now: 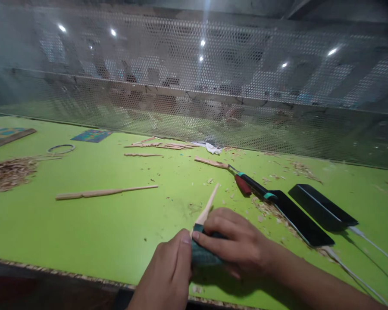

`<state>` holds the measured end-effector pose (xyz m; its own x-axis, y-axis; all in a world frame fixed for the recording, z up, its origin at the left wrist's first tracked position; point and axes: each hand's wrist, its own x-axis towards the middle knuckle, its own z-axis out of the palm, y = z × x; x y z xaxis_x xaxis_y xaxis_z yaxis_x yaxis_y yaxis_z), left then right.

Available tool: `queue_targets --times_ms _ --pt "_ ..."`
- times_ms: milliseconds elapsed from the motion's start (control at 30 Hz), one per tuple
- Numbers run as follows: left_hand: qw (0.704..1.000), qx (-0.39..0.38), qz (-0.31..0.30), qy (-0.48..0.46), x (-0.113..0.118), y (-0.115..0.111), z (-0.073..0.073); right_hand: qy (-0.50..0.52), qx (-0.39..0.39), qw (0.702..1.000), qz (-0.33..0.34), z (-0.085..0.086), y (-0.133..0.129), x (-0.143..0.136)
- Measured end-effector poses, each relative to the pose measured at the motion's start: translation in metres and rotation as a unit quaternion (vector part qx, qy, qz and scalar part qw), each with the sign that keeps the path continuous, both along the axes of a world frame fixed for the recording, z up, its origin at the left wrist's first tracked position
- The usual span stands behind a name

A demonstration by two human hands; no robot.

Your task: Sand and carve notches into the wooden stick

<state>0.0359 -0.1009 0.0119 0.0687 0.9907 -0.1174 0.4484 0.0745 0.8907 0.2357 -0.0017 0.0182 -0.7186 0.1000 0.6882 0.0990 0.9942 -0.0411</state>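
Near the front edge of the green table, my left hand (173,267) is closed around the near end of a pale wooden stick, whose tapered tip (210,202) points away from me. Beside it, my right hand (236,237) grips a dark green block (205,254) against the stick; the block's far side is hidden by my fingers. Another carved stick (90,194) lies to the left. Beyond my right hand rest a black-handled tool (257,186) with teal bands and a short red piece (243,185).
Two black devices (302,219) with white cables lie at right on the green table (100,232). Wood shavings (11,172) and a ring (61,149) are at left. Thin carved sticks (168,146) lie before a perforated metal screen (181,90) across the back.
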Motion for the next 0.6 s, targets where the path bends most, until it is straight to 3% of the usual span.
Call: queue_targets --times_ms 133,267,400,533,600 --pt "1.0 -0.024 -0.016 0.0 -0.001 -0.0001 -0.0028 -0.002 -0.012 0.999 -0.046 -0.0014 -0.0004 0.0" --pt "1.0 -0.006 0.017 -0.012 0.0001 -0.0009 -0.0047 -0.004 -0.023 1.0 0.005 -0.0029 -0.0006 -0.0003" --pt "0.999 -0.023 0.016 -0.028 0.0005 -0.0025 -0.0032 0.016 -0.011 0.998 -0.052 -0.0022 -0.0011 0.0006" --pt "0.998 -0.004 0.045 -0.036 -0.0002 -0.0035 -0.0045 -0.005 -0.035 0.999 0.021 -0.0019 -0.0068 -0.0009" --pt "0.999 -0.007 0.024 -0.04 -0.0007 -0.0029 -0.0059 0.004 -0.039 0.999 -0.028 -0.0022 -0.0068 -0.0005"
